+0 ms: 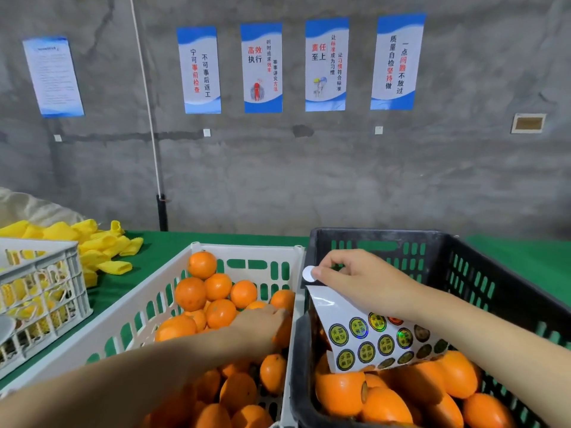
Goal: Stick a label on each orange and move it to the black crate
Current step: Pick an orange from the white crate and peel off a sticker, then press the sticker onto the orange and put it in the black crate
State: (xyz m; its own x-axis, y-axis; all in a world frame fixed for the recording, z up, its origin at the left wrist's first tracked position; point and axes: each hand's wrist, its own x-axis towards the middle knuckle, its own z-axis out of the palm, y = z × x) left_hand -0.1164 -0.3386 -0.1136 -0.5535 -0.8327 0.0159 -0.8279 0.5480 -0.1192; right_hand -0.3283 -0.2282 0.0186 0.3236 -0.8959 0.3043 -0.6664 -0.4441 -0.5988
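Round label (308,274) pinched, prob. paper.

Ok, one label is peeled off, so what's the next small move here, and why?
Probably the left hand should lift the orange it is reaching onto in the white crate and bring it to the right hand. That hand pinches a peeled round label above the sticker sheet, ready to press on.

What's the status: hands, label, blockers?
Right hand pinches one peeled label; label sheet below it over black crate. Left hand on an orange in white crate, grip unclear. No obstruction visible.
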